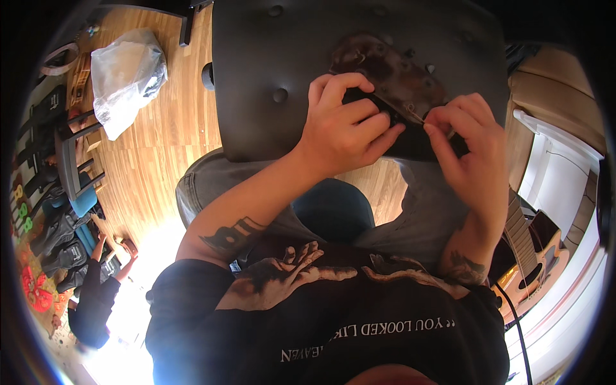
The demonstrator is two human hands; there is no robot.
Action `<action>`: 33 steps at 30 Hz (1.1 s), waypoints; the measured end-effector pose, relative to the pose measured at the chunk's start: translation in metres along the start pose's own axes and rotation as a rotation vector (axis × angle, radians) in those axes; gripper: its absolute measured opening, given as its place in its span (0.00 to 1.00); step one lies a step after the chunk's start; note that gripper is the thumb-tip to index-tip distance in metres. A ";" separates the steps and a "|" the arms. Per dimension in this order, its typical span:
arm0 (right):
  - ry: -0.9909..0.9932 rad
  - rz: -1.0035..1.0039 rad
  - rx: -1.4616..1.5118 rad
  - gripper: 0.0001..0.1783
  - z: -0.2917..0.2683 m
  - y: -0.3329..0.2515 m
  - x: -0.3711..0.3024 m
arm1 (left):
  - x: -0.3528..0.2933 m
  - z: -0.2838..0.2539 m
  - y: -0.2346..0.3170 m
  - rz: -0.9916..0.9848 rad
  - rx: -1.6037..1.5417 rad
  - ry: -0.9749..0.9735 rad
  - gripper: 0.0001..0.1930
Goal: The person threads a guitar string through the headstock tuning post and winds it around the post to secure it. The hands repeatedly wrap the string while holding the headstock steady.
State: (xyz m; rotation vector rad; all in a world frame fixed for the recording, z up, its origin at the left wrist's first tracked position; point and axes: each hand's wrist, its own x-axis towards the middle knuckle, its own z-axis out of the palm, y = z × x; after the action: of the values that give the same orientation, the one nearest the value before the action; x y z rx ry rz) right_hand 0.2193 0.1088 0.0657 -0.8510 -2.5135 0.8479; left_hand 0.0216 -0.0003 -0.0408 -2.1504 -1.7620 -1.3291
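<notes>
A shiny brown piece with small knobs on its edges lies on a black padded seat, at the top middle of the frame. The right hand pinches a thin thing (it is tiny) at the piece's lower right end. The left hand is curled by the near edge; I can't tell if its fingers grip anything.

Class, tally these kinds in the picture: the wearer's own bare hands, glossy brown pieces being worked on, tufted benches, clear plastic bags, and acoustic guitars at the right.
Left hand and right hand: 2
Glossy brown piece: 1
Black tufted bench: 1
Clear plastic bag: 1
Acoustic guitar: 1
Total: 6
</notes>
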 end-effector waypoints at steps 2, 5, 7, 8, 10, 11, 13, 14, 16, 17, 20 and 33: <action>0.017 -0.003 0.012 0.07 0.001 0.000 0.000 | 0.002 0.004 0.003 -0.007 -0.003 0.057 0.13; 0.014 -0.013 0.014 0.06 0.000 0.000 -0.001 | 0.004 0.002 0.001 0.070 0.046 0.031 0.12; 0.006 -0.010 0.015 0.06 -0.001 0.001 -0.002 | 0.004 0.002 0.000 0.097 0.053 0.019 0.12; 0.004 -0.009 0.012 0.06 -0.002 0.002 -0.001 | 0.005 0.003 0.000 0.086 0.041 0.039 0.12; 0.010 -0.012 0.025 0.06 -0.001 0.003 -0.002 | 0.004 0.003 0.002 0.046 0.037 0.052 0.12; 0.014 -0.013 0.028 0.06 -0.001 0.003 -0.002 | 0.002 0.003 0.003 0.019 0.043 0.048 0.12; 0.016 -0.040 0.008 0.06 0.000 0.006 -0.001 | 0.000 0.003 0.003 0.010 0.064 0.036 0.12; 0.017 -0.052 0.000 0.06 0.000 0.007 -0.001 | 0.000 0.003 0.003 0.028 0.077 0.026 0.13; 0.020 -0.047 -0.016 0.06 -0.001 0.007 -0.001 | 0.006 -0.002 0.003 0.045 0.099 -0.018 0.16; 0.021 -0.051 -0.014 0.06 0.000 0.007 -0.001 | 0.005 -0.001 0.003 0.045 0.083 -0.013 0.17; 0.029 -0.011 0.008 0.05 0.001 0.005 -0.003 | 0.004 0.004 0.004 0.019 0.020 0.044 0.16; 0.015 -0.037 0.009 0.06 0.001 0.007 -0.001 | -0.003 0.005 -0.003 0.082 0.023 0.099 0.13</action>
State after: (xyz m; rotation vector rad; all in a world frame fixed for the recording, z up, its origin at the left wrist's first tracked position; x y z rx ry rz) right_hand 0.2226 0.1119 0.0603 -0.8025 -2.5025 0.8366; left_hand 0.0220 0.0010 -0.0470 -2.0830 -1.6268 -1.3633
